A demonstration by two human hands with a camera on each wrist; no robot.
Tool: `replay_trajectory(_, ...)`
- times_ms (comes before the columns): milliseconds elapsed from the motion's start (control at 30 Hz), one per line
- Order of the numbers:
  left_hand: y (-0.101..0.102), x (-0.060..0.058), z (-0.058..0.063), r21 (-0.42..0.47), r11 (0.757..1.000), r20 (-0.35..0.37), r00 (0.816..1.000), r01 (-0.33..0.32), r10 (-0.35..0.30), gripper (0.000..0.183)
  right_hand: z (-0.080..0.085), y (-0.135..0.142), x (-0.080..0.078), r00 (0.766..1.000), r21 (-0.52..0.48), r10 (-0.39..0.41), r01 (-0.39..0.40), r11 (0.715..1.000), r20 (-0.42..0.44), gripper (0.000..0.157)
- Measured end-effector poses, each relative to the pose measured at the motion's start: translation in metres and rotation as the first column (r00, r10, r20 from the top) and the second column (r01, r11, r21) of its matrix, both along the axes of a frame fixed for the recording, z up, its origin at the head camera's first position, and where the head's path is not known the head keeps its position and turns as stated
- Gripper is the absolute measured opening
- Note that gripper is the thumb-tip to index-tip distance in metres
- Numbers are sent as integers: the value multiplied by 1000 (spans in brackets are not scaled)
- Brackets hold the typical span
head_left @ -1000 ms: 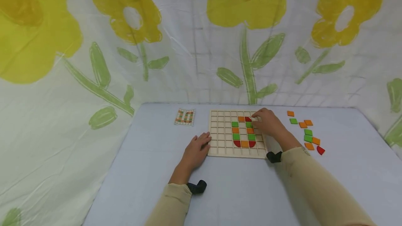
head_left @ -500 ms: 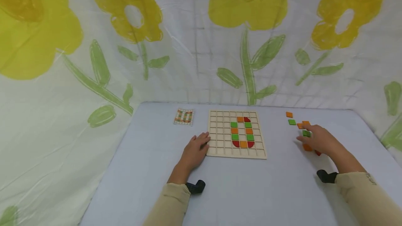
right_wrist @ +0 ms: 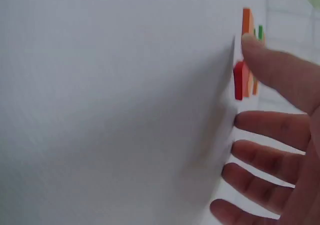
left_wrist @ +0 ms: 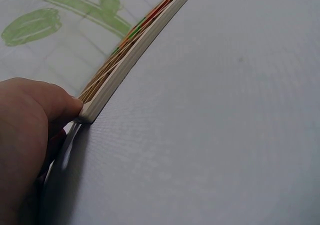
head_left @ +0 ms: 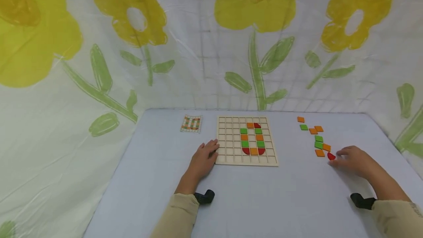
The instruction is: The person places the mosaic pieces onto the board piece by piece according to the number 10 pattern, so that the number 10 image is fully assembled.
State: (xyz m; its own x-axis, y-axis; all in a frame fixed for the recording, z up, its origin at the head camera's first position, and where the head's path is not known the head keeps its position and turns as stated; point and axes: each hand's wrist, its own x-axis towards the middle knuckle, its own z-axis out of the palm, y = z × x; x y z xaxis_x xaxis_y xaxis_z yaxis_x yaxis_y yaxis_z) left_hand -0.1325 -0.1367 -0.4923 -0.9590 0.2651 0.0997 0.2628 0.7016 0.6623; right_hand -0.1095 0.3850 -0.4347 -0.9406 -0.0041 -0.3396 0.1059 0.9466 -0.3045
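A square wooden grid board [head_left: 228, 151] lies mid-table, with orange, green and red tiles forming an upright ring on its right half. My left hand [head_left: 202, 160] rests against the board's left edge, fingers relaxed; in the left wrist view its thumb [left_wrist: 67, 106] touches the near corner. Over to the right, my right hand [head_left: 357, 162] is low at a rounded red tile [head_left: 331, 156]. The right wrist view shows the red tile [right_wrist: 239, 81] between the thumb [right_wrist: 280, 75] and the index finger [right_wrist: 272, 125], which are spread apart, the other fingers loosely extended.
Several loose orange and green tiles, such as an orange one [head_left: 300, 119] and a green one [head_left: 303, 127], lie scattered right of the board. A small pattern card [head_left: 191, 124] sits left of it. A flower-printed cloth [head_left: 185, 91] hangs behind the table.
My right hand has left the board's upper right, passed over the loose tiles and come down beside the rounded red tile. My left hand stays at the board's edge.
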Motion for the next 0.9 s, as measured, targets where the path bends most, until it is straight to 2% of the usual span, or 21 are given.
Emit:
replay_trajectory(167,0,0,-1,14,1000,-5,1000,-2,2,38,-3,-15,0,994,-26,43,-46,999,-98,49)
replay_trajectory(400,1,0,0,19,1000,0,1000,-6,6,37,-6,-28,-4,994,-117,71,-80,990,-81,24)
replay_trajectory(700,0,0,-1,16,1000,10,1000,-1,1,38,0,-55,-8,978,-130,153,-172,976,-142,15)
replay_trajectory(800,0,0,0,12,1000,5,1000,-2,2,38,6,-67,-15,966,-129,189,-213,968,-177,8)
replay_trajectory(900,0,0,0,17,1000,-1,1000,-4,4,38,10,-82,-24,953,-126,222,-250,960,-205,11)
